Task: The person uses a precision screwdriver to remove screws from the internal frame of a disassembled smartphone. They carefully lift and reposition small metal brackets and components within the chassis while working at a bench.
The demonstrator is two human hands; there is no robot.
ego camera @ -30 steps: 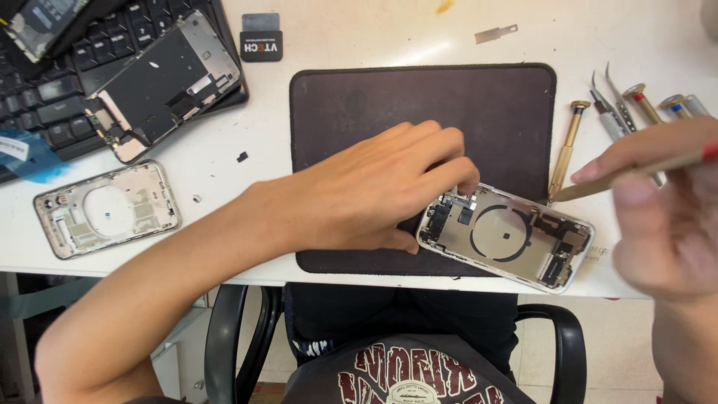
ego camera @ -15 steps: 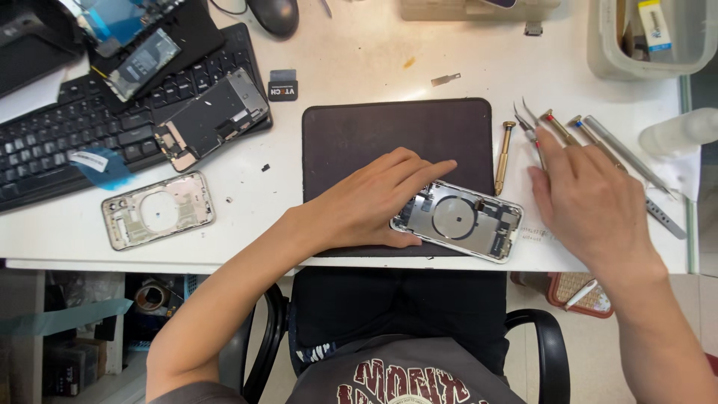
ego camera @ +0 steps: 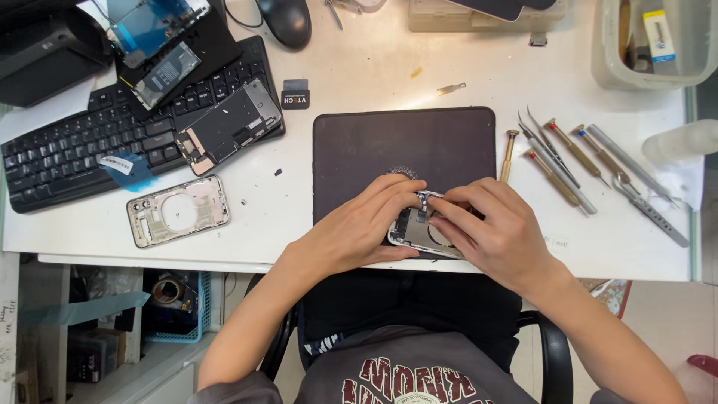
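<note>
Together, fingertips (ego camera: 430, 203) of both hands pinch at a small part at the top of the open phone body (ego camera: 413, 230), which lies on the dark mat (ego camera: 404, 146) at the bench (ego camera: 359, 75) front edge. The left hand (ego camera: 359, 228) steadies the frame; the right hand (ego camera: 497, 232) presses. Light, even pressure seems wise, wrists resting on the mat. Screwdrivers (ego camera: 557, 161) lie well apart to the right.

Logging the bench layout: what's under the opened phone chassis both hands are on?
The opened phone chassis lies on the dark work mat, at its near edge. The left hand and right hand cover most of it, hiding the contact underneath.
</note>
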